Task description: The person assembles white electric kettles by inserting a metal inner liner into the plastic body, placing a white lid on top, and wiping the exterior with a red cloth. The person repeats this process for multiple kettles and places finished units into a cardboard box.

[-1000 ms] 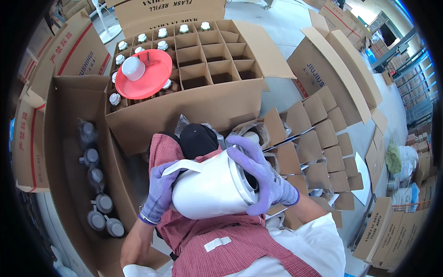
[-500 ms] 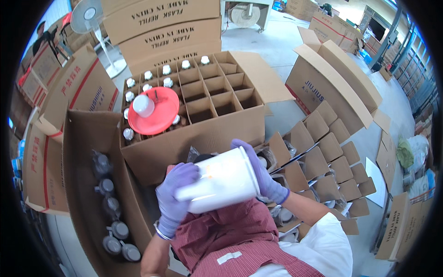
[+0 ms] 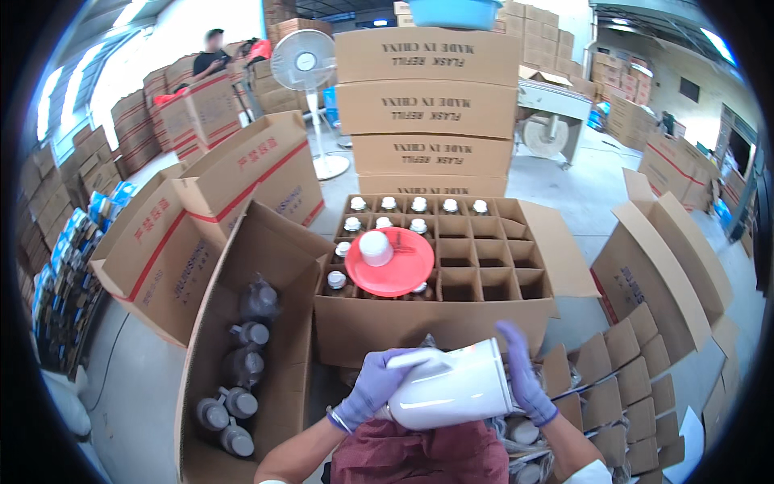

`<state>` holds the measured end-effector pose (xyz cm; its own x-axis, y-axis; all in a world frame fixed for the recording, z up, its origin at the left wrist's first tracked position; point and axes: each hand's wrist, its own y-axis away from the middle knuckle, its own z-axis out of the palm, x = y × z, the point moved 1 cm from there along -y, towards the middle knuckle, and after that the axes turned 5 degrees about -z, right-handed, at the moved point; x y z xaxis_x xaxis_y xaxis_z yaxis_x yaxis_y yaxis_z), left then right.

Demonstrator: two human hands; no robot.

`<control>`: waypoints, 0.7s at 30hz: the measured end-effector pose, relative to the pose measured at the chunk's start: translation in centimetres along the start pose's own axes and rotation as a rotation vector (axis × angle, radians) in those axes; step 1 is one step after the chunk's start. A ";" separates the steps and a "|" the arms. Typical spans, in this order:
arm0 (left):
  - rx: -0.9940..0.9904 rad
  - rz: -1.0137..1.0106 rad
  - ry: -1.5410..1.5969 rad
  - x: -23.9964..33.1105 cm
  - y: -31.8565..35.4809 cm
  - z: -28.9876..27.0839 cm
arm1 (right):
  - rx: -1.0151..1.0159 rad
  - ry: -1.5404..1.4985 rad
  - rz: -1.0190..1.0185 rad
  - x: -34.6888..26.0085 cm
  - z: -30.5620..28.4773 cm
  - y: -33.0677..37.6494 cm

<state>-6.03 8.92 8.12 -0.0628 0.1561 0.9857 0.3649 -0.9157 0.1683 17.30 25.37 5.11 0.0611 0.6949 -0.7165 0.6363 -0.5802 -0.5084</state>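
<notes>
A glossy white jug-shaped flask body [image 3: 455, 395] with a handle lies tilted on its side above my lap. My left hand [image 3: 375, 387], in a purple glove, is closed around its handle. At the jug's wide rim is my right hand [image 3: 527, 377], gloved alike, fingers stretched out and palm toward the rim; whether it touches is unclear. Ahead of me, a divided carton [image 3: 435, 329] holds several white-capped bottles [image 3: 336, 281] in its left and back cells. A red round plate [image 3: 409, 276] rests on them, carrying a white cup-like cap [image 3: 376, 248].
To my left, a long open carton [image 3: 274, 234] contains several grey-topped jugs [image 3: 237, 440]. An open box with cardboard dividers [image 3: 601, 399] and plastic-wrapped pieces sits at right. Stacked cartons [image 3: 427, 105] and a white fan [image 3: 304, 61] stand beyond. A person [image 3: 211, 60] is at the far left.
My view has lifted, showing more of the room. The jug has turned slightly, its handle now upper left in my left hand. My right hand's fingers have straightened at the rim.
</notes>
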 end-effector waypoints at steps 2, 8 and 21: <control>-0.057 -0.265 0.277 -0.2 0.7 -1.2 | -0.125 -0.212 -0.359 -5.9 -0.5 -2.9; 0.119 0.808 -0.537 3.5 0.8 1.2 | -0.387 -0.256 0.147 2.9 2.1 -0.5; 0.112 0.613 -0.325 2.2 -0.3 -1.9 | -0.198 -0.284 0.094 0.5 4.2 -3.8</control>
<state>-8.02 8.83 10.20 0.4597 -0.2575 0.8499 0.3401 -0.8330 -0.4364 11.71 26.11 4.70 -0.0726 0.4805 -0.8740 0.7765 -0.5227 -0.3519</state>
